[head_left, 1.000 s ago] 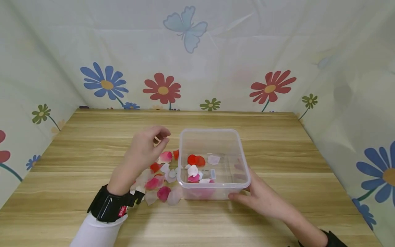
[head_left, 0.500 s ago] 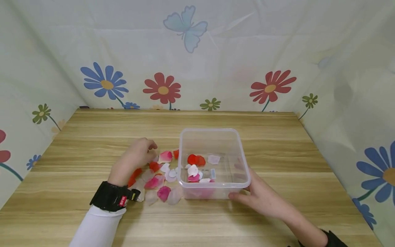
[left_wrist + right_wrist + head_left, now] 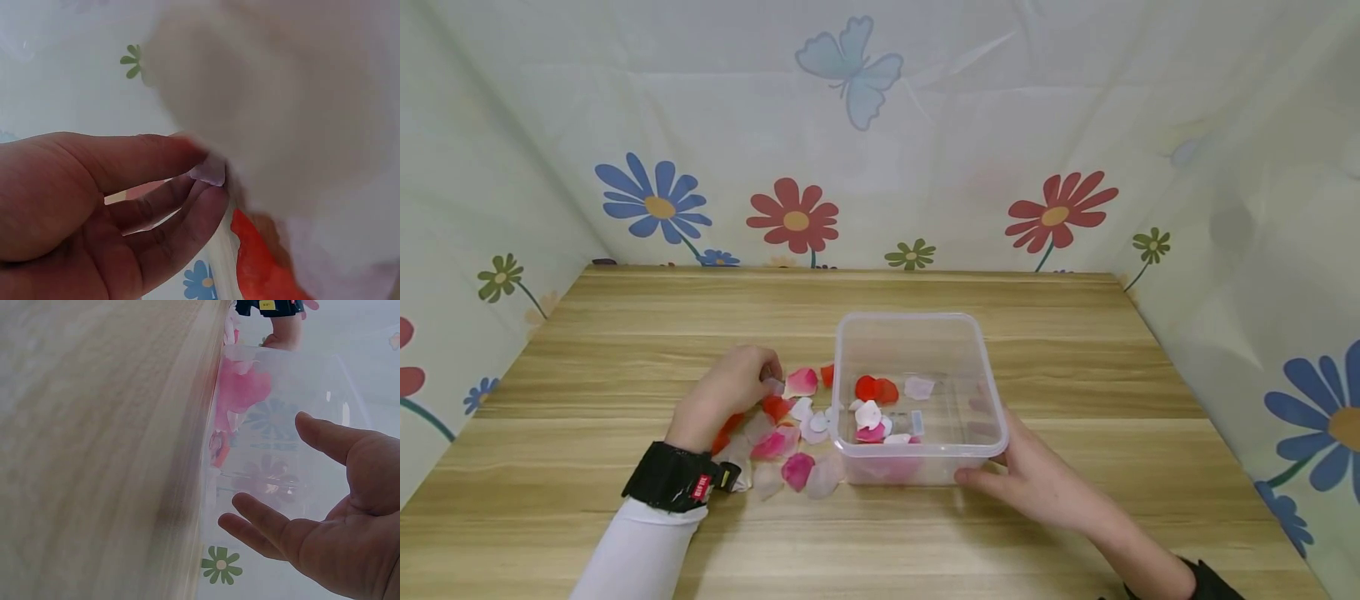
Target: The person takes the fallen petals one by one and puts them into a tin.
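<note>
With curled fingers, my left hand [image 3: 724, 390] pinches a pale lilac flower petal [image 3: 211, 171] at the far left of a petal pile. Thumb and fingertips meet at that petal in the left wrist view. Loose petals [image 3: 797, 470] in pink, red and white spread from this hand to the plastic box. The clear square box [image 3: 925, 451] stands without a lid, holding several red, white and pink petals [image 3: 887, 390]. At its right side, my right hand [image 3: 1045, 483] rests with thumb at the front and fairly straight, spread fingers [image 3: 262, 515] along the wall.
Everything lies on a wood-grain table [image 3: 1030, 333]. A pale curtain [image 3: 955, 150] printed with flowers and a butterfly closes off the back and sides. A large blurred pale petal [image 3: 269, 112] covers much of the left wrist view.
My left hand has come down and left from beside the box's far left corner to the petals and now pinches a pale one. The right hand and box stay put.
</note>
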`<state>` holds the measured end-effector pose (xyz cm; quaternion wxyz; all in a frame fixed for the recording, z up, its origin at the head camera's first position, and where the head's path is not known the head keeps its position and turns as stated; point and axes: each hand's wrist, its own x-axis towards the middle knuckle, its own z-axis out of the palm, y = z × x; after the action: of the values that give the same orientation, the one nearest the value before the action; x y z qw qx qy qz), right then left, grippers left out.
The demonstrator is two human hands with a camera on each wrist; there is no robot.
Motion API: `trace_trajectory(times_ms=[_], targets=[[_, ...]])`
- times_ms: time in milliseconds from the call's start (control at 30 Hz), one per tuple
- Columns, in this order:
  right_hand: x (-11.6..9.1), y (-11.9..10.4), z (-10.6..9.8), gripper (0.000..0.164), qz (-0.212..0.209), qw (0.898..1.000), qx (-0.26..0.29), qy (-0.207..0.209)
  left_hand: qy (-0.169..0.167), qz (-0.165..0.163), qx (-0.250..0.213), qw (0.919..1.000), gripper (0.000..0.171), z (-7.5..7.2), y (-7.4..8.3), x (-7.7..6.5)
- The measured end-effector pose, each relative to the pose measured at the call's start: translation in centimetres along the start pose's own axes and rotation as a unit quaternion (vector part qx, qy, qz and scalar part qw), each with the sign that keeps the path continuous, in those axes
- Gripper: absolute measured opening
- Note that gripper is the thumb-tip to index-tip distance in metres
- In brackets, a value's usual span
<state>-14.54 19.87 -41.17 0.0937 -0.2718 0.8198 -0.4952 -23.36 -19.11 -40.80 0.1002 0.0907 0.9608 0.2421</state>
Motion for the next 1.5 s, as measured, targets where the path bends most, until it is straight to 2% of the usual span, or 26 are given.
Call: trace_trajectory(times_ms=[133, 367, 533, 600, 1000, 1267, 1500], targets=[[0.0, 0.0, 0.0, 0.096, -0.002, 1.0, 0.001, 0.0, -0.003, 0.003, -0.009, 0.9999, 0.005, -0.1, 0.0, -0.1], [0.0, 0.1, 0.0, 0.096, -0.001, 1.0, -0.006, 0.0, 0.005, 0.027, -0.022, 0.9994, 0.003, -1.0, 0.0, -0.3], [-0.1, 0.1, 0.0, 0.096, -0.002, 1.0, -0.006, 0.001, 0.002, 0.001, -0.03, 0.9996, 0.004, -1.6, 0.5, -0.8], [-0.1, 0.0, 0.0, 0.096, -0.002, 1.0, -0.005, 0.001, 0.006, 0.001, -0.026, 0.9996, 0.004, -1.8, 0.7, -1.0], [-0.1, 0.0, 0.0, 0.099, 0.001, 1.0, -0.008, 0.002, 0.041, 0.012, -0.012, 0.999, 0.006, -2.6, 1.3, -1.7], [-0.1, -0.1, 0.1, 0.096, 0.006, 1.0, 0.001, -0.002, 0.052, 0.007, -0.04, 0.9978, 0.008, -2.8, 1.4, -1.9], [-0.1, -0.1, 0.1, 0.095, 0.009, 1.0, 0.002, -0.003, 0.095, 0.029, -0.038, 0.9943, 0.01, -3.2, 1.9, -2.3]])
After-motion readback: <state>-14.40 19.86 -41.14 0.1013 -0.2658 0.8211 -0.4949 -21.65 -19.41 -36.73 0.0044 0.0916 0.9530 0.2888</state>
